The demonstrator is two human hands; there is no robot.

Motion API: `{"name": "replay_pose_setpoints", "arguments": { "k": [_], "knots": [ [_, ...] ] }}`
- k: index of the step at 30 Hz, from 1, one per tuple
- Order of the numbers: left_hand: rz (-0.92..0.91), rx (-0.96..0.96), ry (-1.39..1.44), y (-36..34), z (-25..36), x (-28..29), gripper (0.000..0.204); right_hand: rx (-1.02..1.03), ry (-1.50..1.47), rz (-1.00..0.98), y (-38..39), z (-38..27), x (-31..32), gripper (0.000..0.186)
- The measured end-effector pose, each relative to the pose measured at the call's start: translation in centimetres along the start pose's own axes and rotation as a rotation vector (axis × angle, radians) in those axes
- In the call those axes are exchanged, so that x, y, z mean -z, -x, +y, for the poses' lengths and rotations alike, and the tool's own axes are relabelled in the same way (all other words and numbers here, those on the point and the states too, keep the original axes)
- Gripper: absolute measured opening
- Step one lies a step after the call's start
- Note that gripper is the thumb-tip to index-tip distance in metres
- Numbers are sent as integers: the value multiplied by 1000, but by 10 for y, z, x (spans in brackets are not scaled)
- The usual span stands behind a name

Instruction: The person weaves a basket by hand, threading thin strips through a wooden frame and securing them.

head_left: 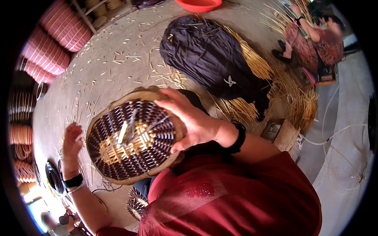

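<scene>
An oval woven basket (pixel 106 135), dark brown with a pale slatted middle and a wide tan rim, is held up in front of my chest. My right hand (pixel 193 118) grips its right rim, thumb on the near side and fingers over the far edge. Thin pale strands cross the basket, and a short pale piece (pixel 123 132) shows at its middle. Beside the basket's left edge, apart from it, my left hand (pixel 72 143) is raised with loosely bent fingers and nothing visible in it.
A dark cloth (pixel 204 55) covers a bundle of straw-coloured sticks (pixel 252 55) on the floor. Cut scraps lie scattered around. Stacked pink baskets (pixel 65 25) stand at left, a red basin (pixel 199 4) at the back. Another person (pixel 315 43) sits far right near more sticks.
</scene>
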State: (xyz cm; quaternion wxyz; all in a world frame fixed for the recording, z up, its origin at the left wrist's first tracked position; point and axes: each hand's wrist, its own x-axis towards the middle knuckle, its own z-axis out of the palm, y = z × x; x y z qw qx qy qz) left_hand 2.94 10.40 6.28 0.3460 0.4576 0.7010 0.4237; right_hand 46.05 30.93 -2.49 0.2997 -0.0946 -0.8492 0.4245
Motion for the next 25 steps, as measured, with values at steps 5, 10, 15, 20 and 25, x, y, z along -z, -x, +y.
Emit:
{"name": "replay_pose_setpoints", "arguments": {
  "k": [5, 10, 15, 20, 25],
  "knots": [
    [-35, -166, -303, -57, 52, -32, 58, 32, 37, 50, -7, 2, -21, 125],
    [-244, -115, -412, -78, 61, -84, 51, 57, -16, 150, -8, -1, -34, 117],
    [-291, -59, -496, -70, 94, -95, 52, -51, -57, 256, 18, 14, -28, 98],
    [-196, 0, -551, -59, 78, -70, 60, -647, -286, 540, 102, 68, -11, 64],
    [-153, -8, -512, -62, 48, -58, 63, -1078, -137, 645, 213, 143, -13, 58]
  ]
}}
